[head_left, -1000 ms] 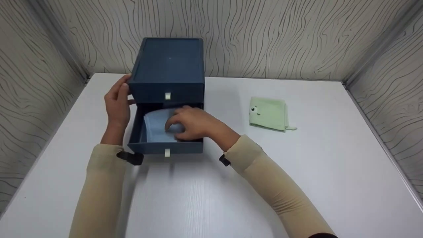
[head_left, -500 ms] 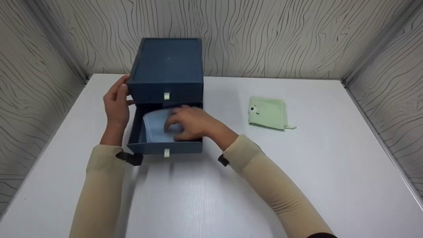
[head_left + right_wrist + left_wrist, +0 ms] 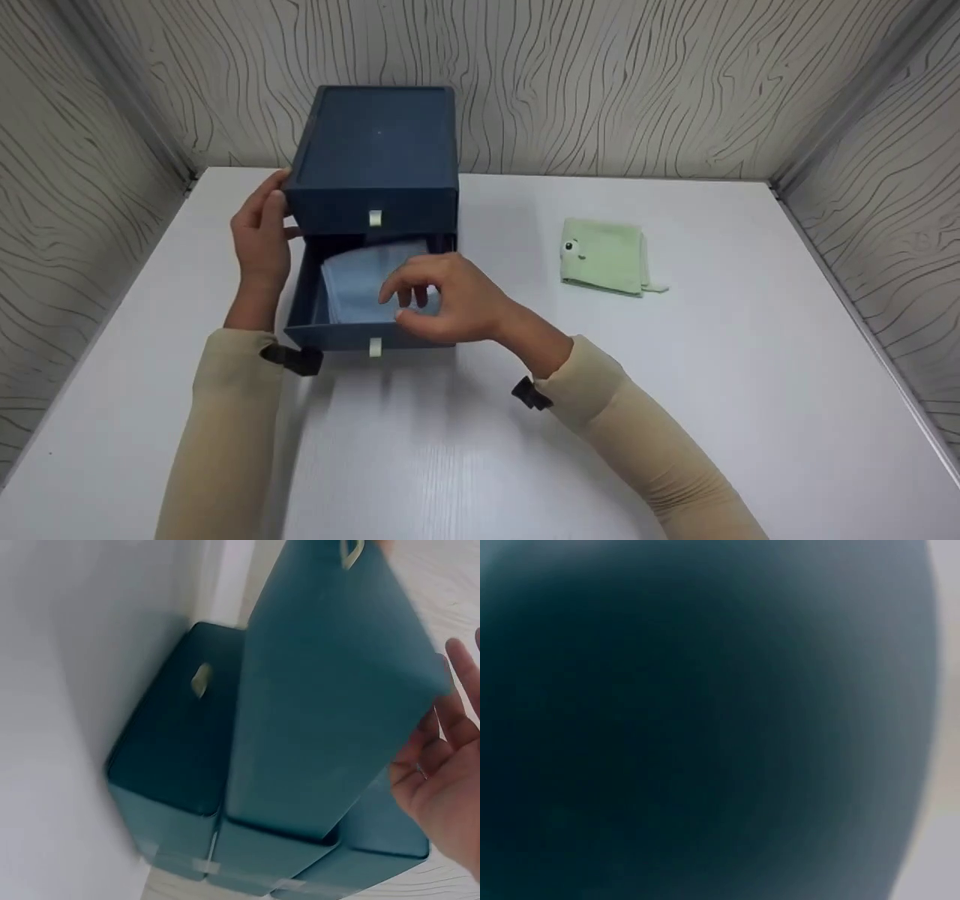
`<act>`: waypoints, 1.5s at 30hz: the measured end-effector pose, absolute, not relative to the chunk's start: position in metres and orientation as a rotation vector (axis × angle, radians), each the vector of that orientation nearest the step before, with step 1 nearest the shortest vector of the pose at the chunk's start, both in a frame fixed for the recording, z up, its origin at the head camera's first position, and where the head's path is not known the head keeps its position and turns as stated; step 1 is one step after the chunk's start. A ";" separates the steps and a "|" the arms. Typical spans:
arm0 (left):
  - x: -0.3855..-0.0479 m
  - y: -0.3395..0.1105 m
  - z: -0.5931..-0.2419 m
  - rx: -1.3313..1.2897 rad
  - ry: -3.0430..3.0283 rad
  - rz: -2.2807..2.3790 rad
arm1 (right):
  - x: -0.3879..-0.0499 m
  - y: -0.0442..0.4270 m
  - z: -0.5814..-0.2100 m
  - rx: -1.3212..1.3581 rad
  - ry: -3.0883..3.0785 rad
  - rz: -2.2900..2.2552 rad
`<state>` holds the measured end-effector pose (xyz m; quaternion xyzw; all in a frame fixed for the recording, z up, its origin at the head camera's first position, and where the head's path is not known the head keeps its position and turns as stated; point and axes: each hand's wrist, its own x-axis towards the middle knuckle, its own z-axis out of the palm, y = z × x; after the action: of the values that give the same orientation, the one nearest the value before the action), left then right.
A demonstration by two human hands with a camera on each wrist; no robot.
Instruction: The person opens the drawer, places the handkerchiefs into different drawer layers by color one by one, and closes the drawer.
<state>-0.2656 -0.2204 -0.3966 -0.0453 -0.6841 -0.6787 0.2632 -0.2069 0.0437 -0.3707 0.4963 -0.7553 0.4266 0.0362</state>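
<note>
A dark blue drawer cabinet (image 3: 379,139) stands at the back left, with a drawer (image 3: 409,337) below its top one pulled out. A folded light blue cloth (image 3: 356,285) lies in that drawer. My left hand (image 3: 261,236) rests against the cabinet's left side, fingertips at its edge. Over the drawer's front right corner hovers my right hand (image 3: 457,296), fingers loosely bent, holding nothing. The right wrist view has the right hand (image 3: 450,765) beside the pulled-out drawer (image 3: 322,690). Only a dark blurred surface of unclear kind fills most of the left wrist view.
A folded light green cloth (image 3: 604,256) with an eye-like patch lies to the right on the white table (image 3: 720,360). The top drawer (image 3: 337,211) is closed, with a small pale pull tab (image 3: 375,218). Wood-patterned walls (image 3: 600,90) stand behind and at both sides.
My right hand has come up out of the drawer and moved slightly toward me and to the right. The blue cloth remains in the drawer; the left hand keeps its place.
</note>
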 end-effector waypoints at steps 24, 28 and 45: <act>-0.267 -0.225 -0.397 -0.145 -1.759 -1.901 | -0.144 0.016 -0.401 1.299 -2.341 1.039; -0.266 -0.225 -0.396 -0.142 -1.805 -1.855 | -0.144 0.010 -0.406 1.242 -2.392 0.816; -0.267 -0.225 -0.396 -0.155 -1.856 -1.843 | -0.151 -0.002 -0.419 1.059 -2.364 0.495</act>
<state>-0.2665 -0.2248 -0.3962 -0.0573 -0.6844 -0.6795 0.2580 -0.1511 -0.0015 -0.4185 0.3889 -0.8681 0.1817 0.2493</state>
